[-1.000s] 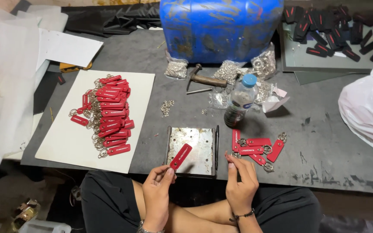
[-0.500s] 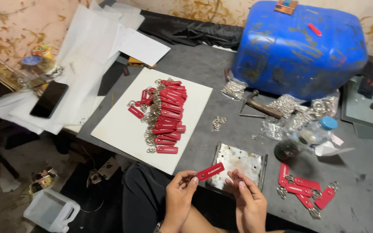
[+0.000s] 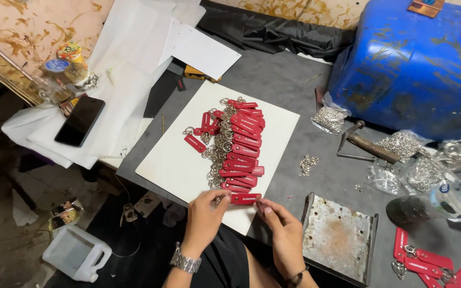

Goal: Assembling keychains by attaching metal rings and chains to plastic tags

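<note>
1. Left hand (image 3: 205,213): fingertips pinch the ring end of a red key tag (image 3: 245,198), which now lies at the near end of the row on the white board (image 3: 177,168). A second ago the tag was held in the air over the lap, so it has come down onto the board.
2. Right hand (image 3: 283,234): fingers lie close together, their tips touching the tag's other end and steadying it flat. Judged from this, the tag is being set in line with the others rather than carried.
3. Metal plate (image 3: 340,237): a rusty tray with a raised rim, just right of the right hand on the grey worktop (image 3: 289,90). Nothing rests on it.
4. Unsorted red tags (image 3: 428,264): a small heap with rings at the near right corner, well apart from the board.
5. Stacked tags (image 3: 238,144): overlapping red tags with metal rings run up the middle of the board, with the held tag placed as the nearest one.
6. Loose rings (image 3: 308,162): a small cluster on the worktop between the board and the hammer (image 3: 372,148).
7. Bags of rings (image 3: 401,144): clear bags lie around the hammer; a plastic bottle (image 3: 444,201) lies on its side to the right.
8. Blue drum (image 3: 417,64): a scuffed container at the far right.
9. Phone (image 3: 79,120): dark and face up on white paper sheets (image 3: 134,64) at the far left.
</note>
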